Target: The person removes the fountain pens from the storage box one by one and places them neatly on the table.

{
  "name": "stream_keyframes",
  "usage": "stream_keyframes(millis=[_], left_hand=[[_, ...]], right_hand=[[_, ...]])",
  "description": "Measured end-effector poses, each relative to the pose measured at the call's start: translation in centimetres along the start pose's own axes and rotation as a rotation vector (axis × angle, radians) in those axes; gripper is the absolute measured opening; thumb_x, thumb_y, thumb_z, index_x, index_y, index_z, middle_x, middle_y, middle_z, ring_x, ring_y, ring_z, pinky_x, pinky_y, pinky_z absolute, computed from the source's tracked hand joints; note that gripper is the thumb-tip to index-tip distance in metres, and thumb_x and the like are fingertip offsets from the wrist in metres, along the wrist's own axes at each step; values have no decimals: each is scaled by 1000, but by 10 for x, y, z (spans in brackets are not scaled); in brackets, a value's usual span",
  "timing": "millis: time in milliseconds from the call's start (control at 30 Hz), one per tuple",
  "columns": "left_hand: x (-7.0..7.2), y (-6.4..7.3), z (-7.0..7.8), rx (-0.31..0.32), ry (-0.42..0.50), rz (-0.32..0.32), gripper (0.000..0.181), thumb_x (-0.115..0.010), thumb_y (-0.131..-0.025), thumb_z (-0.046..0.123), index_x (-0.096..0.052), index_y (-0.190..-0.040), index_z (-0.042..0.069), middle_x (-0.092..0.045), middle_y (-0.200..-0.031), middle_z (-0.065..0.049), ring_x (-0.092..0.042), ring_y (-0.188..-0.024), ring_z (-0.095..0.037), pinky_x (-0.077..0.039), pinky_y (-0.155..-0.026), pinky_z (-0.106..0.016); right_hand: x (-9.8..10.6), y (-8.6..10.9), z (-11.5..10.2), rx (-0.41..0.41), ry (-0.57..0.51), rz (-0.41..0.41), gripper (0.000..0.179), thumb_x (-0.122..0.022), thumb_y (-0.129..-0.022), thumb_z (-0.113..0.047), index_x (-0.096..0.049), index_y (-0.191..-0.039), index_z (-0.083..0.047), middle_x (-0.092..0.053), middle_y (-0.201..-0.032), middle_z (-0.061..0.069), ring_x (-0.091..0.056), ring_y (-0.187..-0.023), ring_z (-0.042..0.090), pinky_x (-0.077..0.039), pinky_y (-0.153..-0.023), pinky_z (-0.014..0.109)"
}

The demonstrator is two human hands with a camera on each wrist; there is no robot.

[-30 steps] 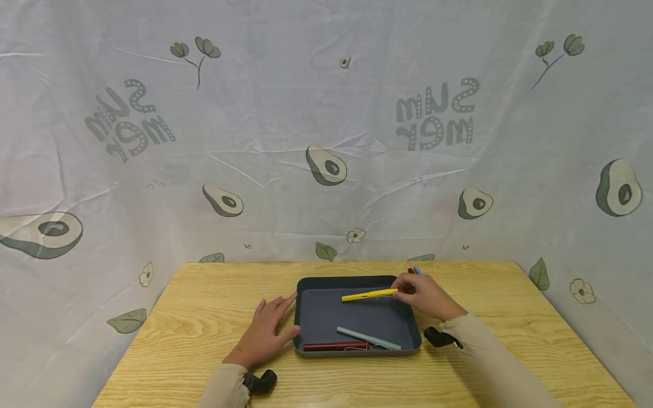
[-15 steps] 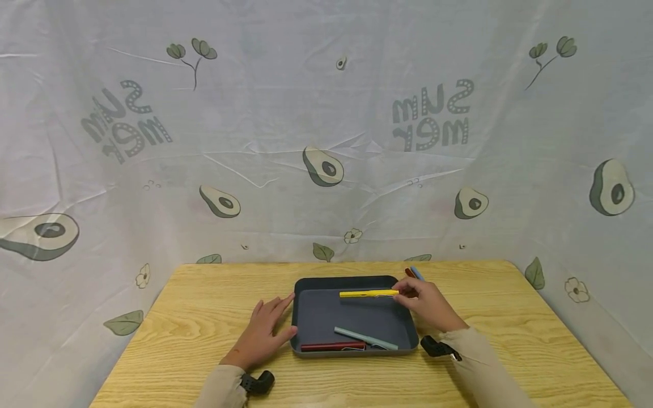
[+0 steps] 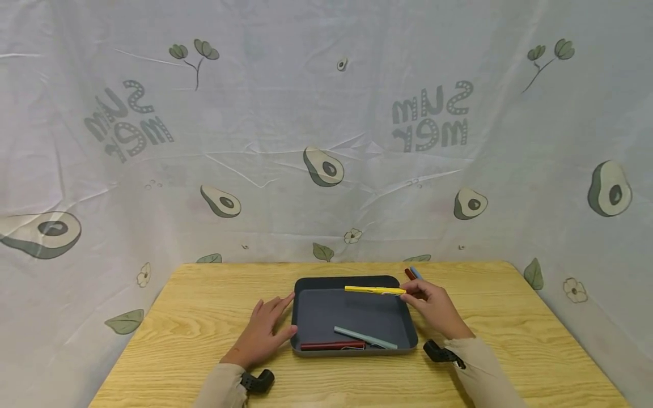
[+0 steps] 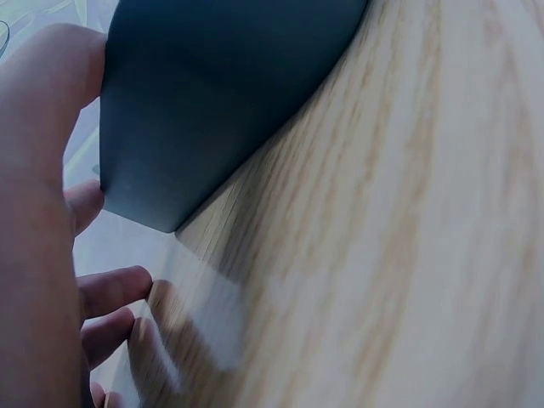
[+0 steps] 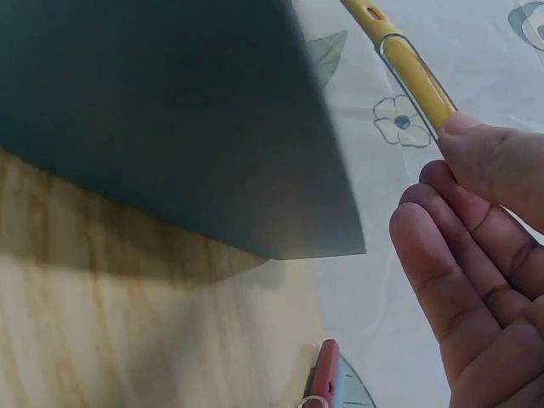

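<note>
My right hand (image 3: 433, 306) pinches the end of a yellow pen (image 3: 369, 289) between thumb and fingers. In the head view that pen lies level over the back right part of a dark grey tray (image 3: 326, 311). The right wrist view shows the pen's wire clip and the thumb (image 5: 493, 157) pressed on its end. My left hand (image 3: 262, 334) lies with spread fingers at the tray's left side, thumb and fingertips touching the rim. Inside the tray, along its front wall, are a dark red pen (image 3: 331, 345) and a pale green pen (image 3: 359, 335) lying slantwise.
Beyond the right hand, on the wooden table (image 3: 219, 289), lie a red-brown pen (image 3: 410, 274) and a blue pen (image 3: 416, 272) side by side behind the tray's right corner. A white printed cloth (image 3: 275, 215) hangs behind the table's back edge.
My right hand has shifted a little right and back with the yellow pen, which has turned from a slant to nearly level. The left hand stays at the tray's side.
</note>
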State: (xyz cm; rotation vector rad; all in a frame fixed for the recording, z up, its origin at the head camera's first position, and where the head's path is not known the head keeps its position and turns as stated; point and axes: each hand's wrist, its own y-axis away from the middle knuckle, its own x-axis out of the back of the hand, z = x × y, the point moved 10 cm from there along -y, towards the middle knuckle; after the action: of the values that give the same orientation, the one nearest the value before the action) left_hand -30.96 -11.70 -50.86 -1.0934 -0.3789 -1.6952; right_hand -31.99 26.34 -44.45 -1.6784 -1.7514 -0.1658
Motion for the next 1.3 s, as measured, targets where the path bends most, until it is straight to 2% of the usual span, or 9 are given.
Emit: stream_keyframes(millis=[133, 233, 467, 633, 833, 1300], left_hand=[[0, 0, -1, 7, 11, -8, 74, -60, -102, 52, -31, -165, 27, -42, -161, -10, -35, -151, -37, -4, -127, -60], [1, -1, 0, 4, 5, -5, 74, -60, -102, 53, -31, -165, 27, -43, -161, -10, -36, -151, -37, -4, -127, -60], [-1, -1, 1, 6, 4, -13, 75, -59, -102, 54, -30, -165, 28, -43, -161, -9, -36, -151, -35, -4, -127, -59], [0, 0, 2, -4, 3, 1, 74, -60, -102, 54, -32, -165, 26, -44, -160, -9, -37, -150, -36, -5, -127, -61], [1, -1, 1, 1, 3, 2, 74, -60, -102, 53, -32, -165, 25, -43, -160, -10, -36, -150, -36, -5, -127, -60], [3, -1, 2, 19, 12, -38, 76, -60, -102, 54, -29, -166, 27, -41, -162, -11, -33, -152, -36, -3, -127, -59]], right_hand=[[-3, 1, 0, 23, -3, 2, 15, -73, -97, -12, -74, -112, -13, -74, -98, -1, -71, -85, 21, -60, -72, 26], [-5, 2, 2, 36, 1, 16, 15, -74, -97, -11, -74, -112, -12, -73, -96, 0, -71, -84, 15, -61, -72, 26], [2, 7, 6, 31, 14, 70, 17, -74, -96, -8, -74, -113, -10, -74, -96, 0, -69, -84, 5, -61, -72, 24], [9, 10, 4, 70, 14, 85, 19, -72, -97, -5, -74, -114, -10, -74, -99, 4, -69, -83, 10, -60, -69, 22], [18, 9, 7, 73, 15, 120, 19, -71, -96, -1, -73, -114, -8, -72, -100, 6, -72, -83, 20, -59, -69, 20], [34, 10, 3, 139, 31, 232, 18, -74, -93, 3, -73, -109, -6, -72, -99, 7, -65, -87, -1, -57, -76, 14]])
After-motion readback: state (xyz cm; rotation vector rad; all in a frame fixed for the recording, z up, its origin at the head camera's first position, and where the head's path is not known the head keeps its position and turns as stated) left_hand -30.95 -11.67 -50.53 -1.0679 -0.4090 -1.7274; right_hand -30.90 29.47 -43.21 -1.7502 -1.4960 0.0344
